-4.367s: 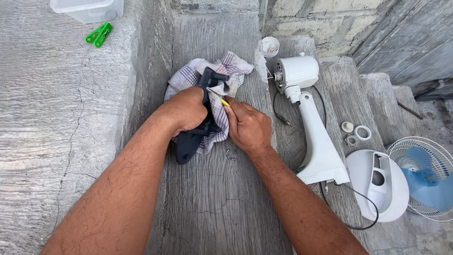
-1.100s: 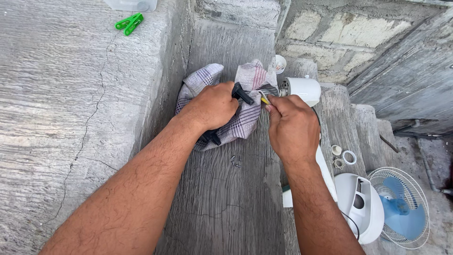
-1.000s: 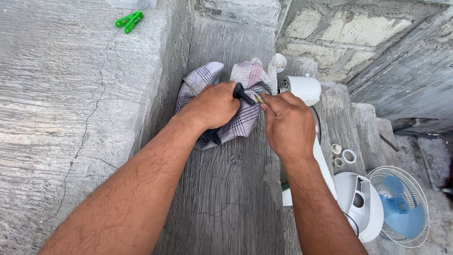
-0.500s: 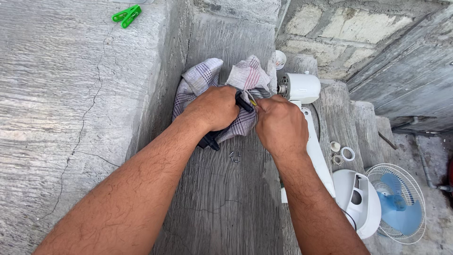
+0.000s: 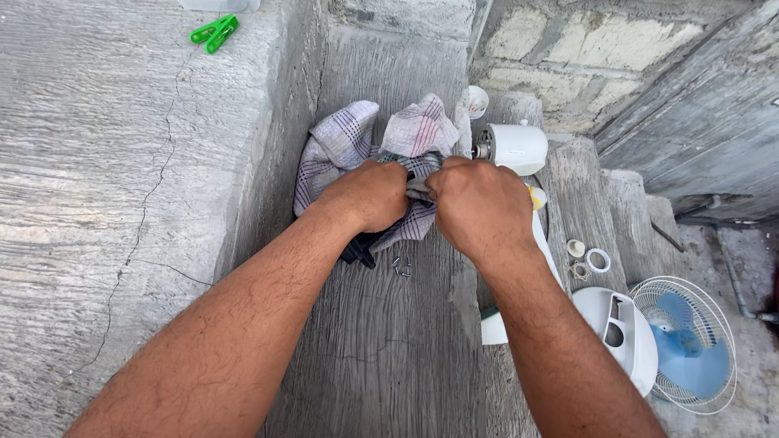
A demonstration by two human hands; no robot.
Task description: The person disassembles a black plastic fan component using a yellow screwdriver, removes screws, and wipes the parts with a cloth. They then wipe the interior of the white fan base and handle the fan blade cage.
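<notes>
My left hand and my right hand meet knuckle to knuckle over a checked cloth on a concrete step. Both are closed around a dark object wrapped in the cloth; only its black lower end shows below my left hand. A yellow bit peeks out past my right hand. A few small screws lie loose on the step just below the cloth.
A white fan motor head on its white stand lies right of my hands, with its base and a blue-bladed fan grille further right. Small white rings sit nearby. Green clothes pegs lie on the left ledge.
My right hand has moved left from beside the dark object's tip and closed against my left hand over the cloth. The black tip and yellow tool are now mostly covered.
</notes>
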